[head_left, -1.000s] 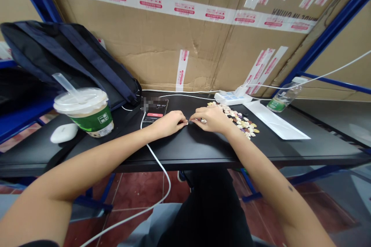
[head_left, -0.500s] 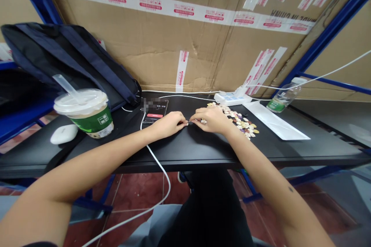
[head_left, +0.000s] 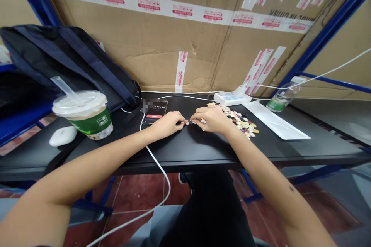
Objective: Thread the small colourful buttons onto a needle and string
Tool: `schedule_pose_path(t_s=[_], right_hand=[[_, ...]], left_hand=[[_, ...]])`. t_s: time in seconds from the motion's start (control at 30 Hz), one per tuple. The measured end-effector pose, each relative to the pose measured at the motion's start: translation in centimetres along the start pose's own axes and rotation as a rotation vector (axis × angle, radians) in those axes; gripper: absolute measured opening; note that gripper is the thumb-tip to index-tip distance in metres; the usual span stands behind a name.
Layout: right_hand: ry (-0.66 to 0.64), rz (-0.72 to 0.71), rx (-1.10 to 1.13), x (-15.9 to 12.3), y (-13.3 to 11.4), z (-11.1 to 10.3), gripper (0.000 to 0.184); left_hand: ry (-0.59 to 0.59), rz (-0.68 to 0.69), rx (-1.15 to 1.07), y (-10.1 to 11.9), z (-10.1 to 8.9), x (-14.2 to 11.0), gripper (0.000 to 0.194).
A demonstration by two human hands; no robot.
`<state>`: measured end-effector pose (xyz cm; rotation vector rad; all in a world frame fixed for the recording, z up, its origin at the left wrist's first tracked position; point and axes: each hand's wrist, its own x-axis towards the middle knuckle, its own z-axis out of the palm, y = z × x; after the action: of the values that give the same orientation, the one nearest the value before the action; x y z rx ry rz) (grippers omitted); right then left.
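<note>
- The left hand (head_left: 166,122) and the right hand (head_left: 210,119) rest on the black surface (head_left: 188,146), with fingertips meeting near its middle.
- Between the fingertips sits a small pale bead (head_left: 187,122); both hands pinch at it. It is too small to tell its shape, long axis or heading.
- Left hand: fingers curled, thumb and forefinger closed on the bead from the left.
- Right hand: fingers curled, fingertips closed at the bead from the right; a second small bead shows under its fingers.
- A pile of beads (head_left: 242,122) in mixed pale, brown and purple colours lies just beside the right hand, running from rear-left to front-right.
- A phone (head_left: 155,110) lies flat just behind the left hand, long axis pointing away from the person; a white cable (head_left: 158,162) runs from it over the front edge.
- A lidded cup (head_left: 84,114) with a straw stands at left, with a white mouse (head_left: 62,136) beside it and a dark bag (head_left: 66,60) behind.
- A power strip (head_left: 232,97), a white flat packet (head_left: 275,121) and a plastic bottle (head_left: 282,96) lie at right rear.
- Change from the earlier frame: the hands hold the same pose and place; the phone readout has advanced to 41:00; the view has shifted slightly.
</note>
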<state>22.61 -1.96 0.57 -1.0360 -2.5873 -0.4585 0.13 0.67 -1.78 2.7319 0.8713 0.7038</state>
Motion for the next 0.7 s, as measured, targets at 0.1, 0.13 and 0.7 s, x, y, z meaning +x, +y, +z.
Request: schedule_pose_path(t_s=[0.1, 0.13, 0.7], right_hand=[[-0.008, 0.049, -0.038, 0.0, 0.5, 0.5, 0.019], [-0.006, 0.071, -0.049, 0.0, 0.7, 0.6, 0.020], [-0.034, 0.218, 0.109, -1.3, 2.1, -1.3, 0.015]], left_hand=[[0.011, -0.029, 0.068, -0.3, 0.0, 0.1, 0.020], [0.011, -0.034, 0.093, -0.4, 0.0, 0.1, 0.019], [-0.047, -0.021, 0.266, 0.7, 0.0, -0.4, 0.032]])
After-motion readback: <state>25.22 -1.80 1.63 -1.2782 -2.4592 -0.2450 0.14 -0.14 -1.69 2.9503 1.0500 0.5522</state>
